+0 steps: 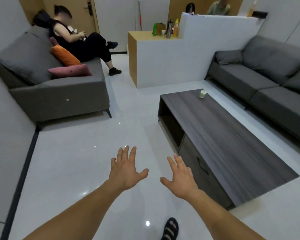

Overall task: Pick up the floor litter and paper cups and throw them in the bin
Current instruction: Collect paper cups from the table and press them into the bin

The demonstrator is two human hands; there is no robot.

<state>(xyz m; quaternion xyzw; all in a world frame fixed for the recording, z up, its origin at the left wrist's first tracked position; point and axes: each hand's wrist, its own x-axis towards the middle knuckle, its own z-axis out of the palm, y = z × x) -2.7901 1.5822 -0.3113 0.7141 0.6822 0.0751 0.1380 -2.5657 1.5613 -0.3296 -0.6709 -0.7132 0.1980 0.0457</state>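
A pale paper cup [203, 94] stands upright near the far end of the dark wooden coffee table [232, 141]. A second white cup [163, 32] sits among bottles on the wooden counter [142, 34] at the back. My left hand [126, 170] and my right hand [180, 175] are stretched out over the glossy floor, palms down, fingers spread, holding nothing. Both hands are well short of the cup on the table. No bin and no floor litter show in this view.
A grey sofa [59, 97] with orange and pink cushions stands at the left, with a person sitting at its far end. Another grey sofa [267, 84] lines the right wall. A white partition [180, 59] rises behind the table. My sandalled foot [171, 229] is on the floor.
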